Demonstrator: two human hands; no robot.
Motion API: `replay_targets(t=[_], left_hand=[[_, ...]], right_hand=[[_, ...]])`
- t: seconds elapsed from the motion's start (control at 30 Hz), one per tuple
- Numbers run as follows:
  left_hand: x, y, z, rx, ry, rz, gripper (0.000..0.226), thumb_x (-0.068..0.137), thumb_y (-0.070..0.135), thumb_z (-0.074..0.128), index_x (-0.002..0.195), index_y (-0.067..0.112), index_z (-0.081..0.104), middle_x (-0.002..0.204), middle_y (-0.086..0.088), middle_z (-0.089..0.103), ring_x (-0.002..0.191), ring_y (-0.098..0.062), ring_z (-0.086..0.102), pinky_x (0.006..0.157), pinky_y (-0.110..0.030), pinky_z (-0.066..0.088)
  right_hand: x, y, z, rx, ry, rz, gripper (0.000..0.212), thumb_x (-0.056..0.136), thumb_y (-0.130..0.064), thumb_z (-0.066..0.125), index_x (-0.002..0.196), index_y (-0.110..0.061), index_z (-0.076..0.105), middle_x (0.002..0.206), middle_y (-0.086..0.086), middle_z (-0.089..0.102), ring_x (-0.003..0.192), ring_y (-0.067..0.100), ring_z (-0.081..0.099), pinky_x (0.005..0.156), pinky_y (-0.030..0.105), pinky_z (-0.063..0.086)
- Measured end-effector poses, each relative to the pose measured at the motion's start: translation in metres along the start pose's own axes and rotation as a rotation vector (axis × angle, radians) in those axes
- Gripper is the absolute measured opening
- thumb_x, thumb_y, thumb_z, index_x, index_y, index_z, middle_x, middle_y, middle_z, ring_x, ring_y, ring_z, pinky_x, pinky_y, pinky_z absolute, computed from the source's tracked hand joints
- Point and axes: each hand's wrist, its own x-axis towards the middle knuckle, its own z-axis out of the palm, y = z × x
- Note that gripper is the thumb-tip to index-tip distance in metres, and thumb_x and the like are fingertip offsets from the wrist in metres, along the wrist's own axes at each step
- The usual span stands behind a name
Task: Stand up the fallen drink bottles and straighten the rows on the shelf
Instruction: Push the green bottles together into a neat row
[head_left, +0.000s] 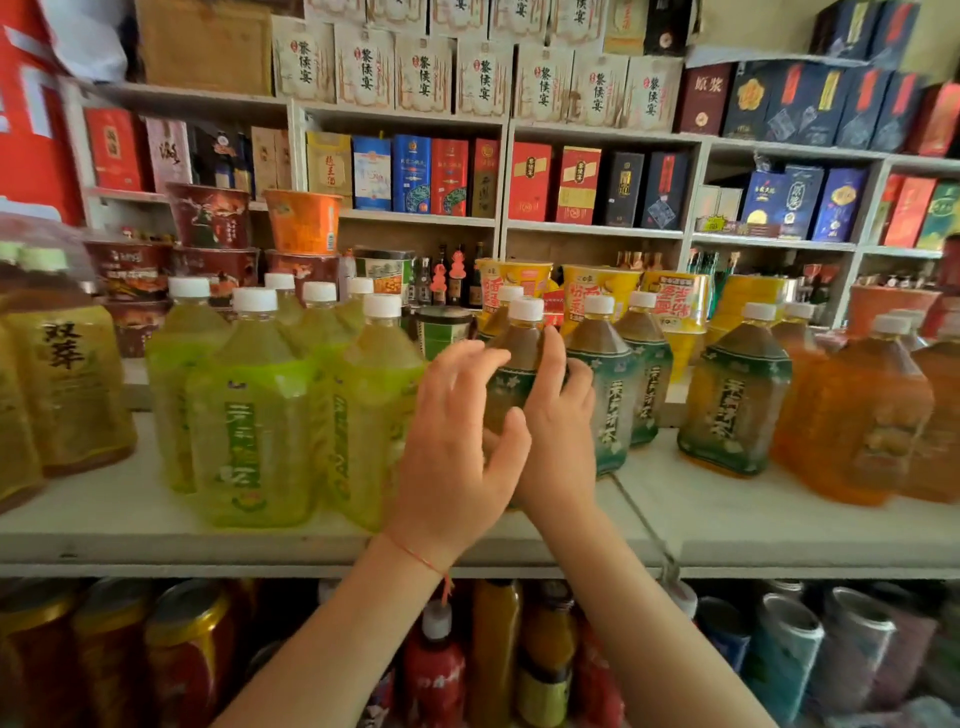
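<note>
Upright on the shelf, a dark-green tea bottle stands between both hands. Right hand curls around it; left hand hovers beside it, fingers spread, holding nothing.

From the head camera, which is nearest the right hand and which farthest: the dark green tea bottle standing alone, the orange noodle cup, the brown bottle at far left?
1. Dark green tea bottle, right of the right hand on the same shelf.
2. Orange noodle cup, up and left, stacked behind the green bottles.
3. Brown bottle, at the shelf's far left edge.

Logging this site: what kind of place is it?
Most likely a small grocery or liquor shop: rows of tea bottles on a shelf, stacked instant-noodle cups, and boxed liquor behind.
</note>
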Motion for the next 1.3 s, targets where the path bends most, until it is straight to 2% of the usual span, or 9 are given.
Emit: replay_targets(t=[0.17, 0.33, 0.53, 0.83, 0.93, 1.03, 1.17, 1.23, 1.3], left_hand=[[0.018, 0.025, 0.033, -0.338, 0.071, -0.418, 0.045, 0.100, 0.040, 0.037, 0.137, 0.017, 0.050, 0.134, 0.006, 0.053, 0.127, -0.001, 0.047, 0.110, -0.023, 0.039], [0.043, 0.036, 0.084, -0.332, -0.034, -0.644, 0.037, 0.093, 0.037, 0.055, 0.128, 0.028, 0.049, 0.129, 0.008, 0.051, 0.127, -0.015, 0.048, 0.112, -0.044, 0.041], [0.062, 0.042, 0.126, -0.220, -0.197, -0.821, 0.079, 0.087, 0.035, 0.072, 0.153, 0.027, 0.029, 0.153, -0.001, 0.040, 0.140, -0.023, 0.039, 0.115, -0.049, 0.037], [0.053, 0.064, 0.140, -0.052, -0.060, -0.812, 0.085, 0.074, 0.048, 0.084, 0.143, 0.024, 0.041, 0.133, 0.004, 0.055, 0.124, -0.017, 0.050, 0.098, -0.033, 0.042], [0.048, 0.071, 0.137, -0.031, -0.079, -0.810, 0.079, 0.073, 0.053, 0.083, 0.137, 0.029, 0.044, 0.118, 0.011, 0.056, 0.111, -0.014, 0.053, 0.090, -0.030, 0.043], [0.045, 0.077, 0.135, -0.026, -0.093, -0.801, 0.081, 0.072, 0.056, 0.082, 0.139, 0.029, 0.044, 0.123, 0.011, 0.056, 0.114, -0.013, 0.053, 0.092, -0.031, 0.043], [0.042, 0.080, 0.134, -0.062, -0.114, -0.810, 0.063, 0.089, 0.058, 0.063, 0.141, 0.029, 0.045, 0.123, 0.015, 0.051, 0.117, -0.009, 0.049, 0.094, -0.029, 0.037], [0.047, 0.074, 0.132, -0.155, -0.077, -0.845, 0.042, 0.101, 0.058, 0.039, 0.128, 0.030, 0.056, 0.120, 0.014, 0.057, 0.119, -0.009, 0.053, 0.098, -0.027, 0.036], [0.051, 0.063, 0.129, -0.127, -0.024, -0.828, 0.030, 0.107, 0.044, 0.034, 0.108, 0.032, 0.062, 0.109, 0.012, 0.061, 0.110, -0.005, 0.056, 0.092, -0.023, 0.036]], right_hand=[[-0.008, 0.031, -0.035, 0.177, 0.062, -0.057, 0.100, 0.073, -0.072, 0.054, 0.154, -0.031, 0.012, 0.141, 0.017, 0.039, 0.128, 0.037, 0.041, 0.102, 0.051, 0.044], [0.007, 0.086, -0.072, 0.174, 0.058, -0.058, 0.106, 0.067, -0.056, 0.070, 0.155, -0.031, 0.016, 0.140, 0.016, 0.036, 0.128, 0.036, 0.037, 0.104, 0.051, 0.038], [0.026, 0.153, -0.099, 0.156, -0.033, 0.037, 0.107, 0.077, -0.049, 0.076, 0.156, -0.033, 0.006, 0.148, 0.014, 0.029, 0.137, 0.033, 0.029, 0.112, 0.050, 0.035], [0.043, 0.195, -0.112, -0.022, -0.151, -0.087, 0.106, 0.086, -0.065, 0.058, 0.158, -0.021, -0.006, 0.155, 0.018, 0.029, 0.135, 0.036, 0.039, 0.106, 0.044, 0.044], [0.046, 0.202, -0.110, -0.135, -0.119, -0.099, 0.101, 0.089, -0.070, 0.048, 0.160, -0.016, -0.001, 0.159, 0.017, 0.030, 0.138, 0.035, 0.041, 0.104, 0.047, 0.044], [0.044, 0.206, -0.111, -0.211, -0.050, -0.117, 0.097, 0.092, -0.069, 0.045, 0.160, -0.010, 0.010, 0.158, 0.015, 0.034, 0.141, 0.036, 0.036, 0.103, 0.052, 0.041], [0.039, 0.198, -0.112, -0.177, -0.004, -0.127, 0.088, 0.095, -0.050, 0.057, 0.158, -0.004, 0.017, 0.160, 0.022, 0.027, 0.149, 0.040, 0.022, 0.115, 0.055, 0.028], [0.040, 0.185, -0.113, -0.071, 0.136, -0.218, 0.075, 0.093, -0.031, 0.059, 0.154, -0.002, 0.028, 0.157, 0.025, 0.031, 0.149, 0.041, 0.023, 0.119, 0.054, 0.023], [0.043, 0.166, -0.112, 0.061, 0.195, -0.354, 0.060, 0.092, -0.020, 0.058, 0.147, -0.003, 0.041, 0.151, 0.024, 0.040, 0.145, 0.040, 0.030, 0.119, 0.053, 0.028]])
